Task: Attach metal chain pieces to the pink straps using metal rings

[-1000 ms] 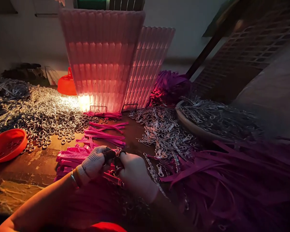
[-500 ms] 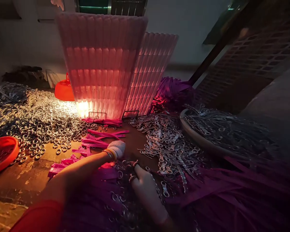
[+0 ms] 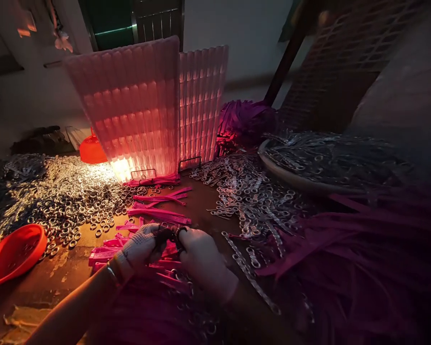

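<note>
My left hand (image 3: 143,245), in a pale dotted glove, is closed, its fingertips meeting those of my right hand. Also closed, my right hand (image 3: 206,263) has dark bands round its fingers. Whatever is pinched between them is dark and too small to make out. Just beneath and beyond the hands lie bright pink strips (image 3: 160,214) in small bundles. A metal chain-like strip (image 3: 251,275) with round links rests to the right of my right hand.
Loose metal rings (image 3: 82,206) are heaped at left beside a red bowl (image 3: 39,244) and a red lamp shade (image 3: 92,149). Ribbed translucent panels (image 3: 136,105) stand behind. More ringed metal pieces (image 3: 242,196), a wide basket (image 3: 290,179) and purple strips (image 3: 330,244) fill the right.
My left hand has come back from the pink strips toward me and now meets my right hand, which has moved slightly up and left. The view has turned a little.
</note>
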Demonstrator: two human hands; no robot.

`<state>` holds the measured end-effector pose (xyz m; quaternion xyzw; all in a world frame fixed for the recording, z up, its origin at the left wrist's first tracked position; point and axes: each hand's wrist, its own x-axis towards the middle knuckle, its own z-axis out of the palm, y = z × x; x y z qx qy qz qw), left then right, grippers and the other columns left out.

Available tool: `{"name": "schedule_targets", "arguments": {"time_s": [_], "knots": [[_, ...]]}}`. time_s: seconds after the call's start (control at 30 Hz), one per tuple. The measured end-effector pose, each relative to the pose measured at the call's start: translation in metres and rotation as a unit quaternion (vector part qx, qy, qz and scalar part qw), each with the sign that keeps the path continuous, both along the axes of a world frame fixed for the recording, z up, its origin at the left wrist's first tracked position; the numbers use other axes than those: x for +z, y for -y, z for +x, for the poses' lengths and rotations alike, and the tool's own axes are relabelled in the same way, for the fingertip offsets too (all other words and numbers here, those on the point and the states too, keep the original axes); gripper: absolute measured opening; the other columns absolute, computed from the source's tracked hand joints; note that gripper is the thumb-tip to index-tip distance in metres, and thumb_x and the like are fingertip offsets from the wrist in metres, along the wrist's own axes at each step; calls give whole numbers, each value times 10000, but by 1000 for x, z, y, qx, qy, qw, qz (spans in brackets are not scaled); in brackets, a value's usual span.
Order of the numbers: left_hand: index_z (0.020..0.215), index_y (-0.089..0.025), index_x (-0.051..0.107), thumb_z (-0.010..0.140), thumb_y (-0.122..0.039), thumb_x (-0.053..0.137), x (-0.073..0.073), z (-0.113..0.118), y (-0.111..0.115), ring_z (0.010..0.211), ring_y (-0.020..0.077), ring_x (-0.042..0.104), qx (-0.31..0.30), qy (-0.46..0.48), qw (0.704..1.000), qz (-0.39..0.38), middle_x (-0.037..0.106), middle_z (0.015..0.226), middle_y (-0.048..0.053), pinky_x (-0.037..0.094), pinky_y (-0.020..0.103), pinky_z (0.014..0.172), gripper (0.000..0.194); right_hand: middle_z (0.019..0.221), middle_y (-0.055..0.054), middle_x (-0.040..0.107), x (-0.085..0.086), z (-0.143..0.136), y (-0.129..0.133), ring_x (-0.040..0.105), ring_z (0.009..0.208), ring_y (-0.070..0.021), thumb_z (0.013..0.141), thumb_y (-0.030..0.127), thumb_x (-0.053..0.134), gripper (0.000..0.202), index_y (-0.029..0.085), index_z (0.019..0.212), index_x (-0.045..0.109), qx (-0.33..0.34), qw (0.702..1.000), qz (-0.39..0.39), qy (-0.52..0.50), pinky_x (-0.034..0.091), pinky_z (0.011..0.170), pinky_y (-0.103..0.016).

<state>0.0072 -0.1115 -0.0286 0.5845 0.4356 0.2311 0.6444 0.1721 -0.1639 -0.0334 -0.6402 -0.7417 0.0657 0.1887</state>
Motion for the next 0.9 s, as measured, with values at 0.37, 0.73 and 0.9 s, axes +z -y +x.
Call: {"name": "schedule_targets", "arguments": {"time_s": [0.37,0.73,0.9], "knots": [[796,-125,679,868,-247,505,-21,-17,22,638,125,499,-73,-95,971,207,653,734,45,368,228,587,225,951,-100,698,3,-8,23,625,854,-215,727,54,514,252,157,927,627,25,996,-48,76,355,685,-296],[726,-141,683,866,-302,563,-7,-13,37,645,124,490,-62,-113,957,260,635,673,13,355,216,607,245,854,-174,716,9,-10,31,690,784,-277,831,163,507,194,114,980,621,58,987,-67,133,391,610,-308],[727,-141,672,871,-266,539,-8,-14,36,648,129,503,-78,-146,943,287,644,684,22,348,222,608,233,821,-166,712,2,-8,30,686,737,-286,835,186,498,196,122,963,632,93,984,-49,144,385,587,-316]]}}
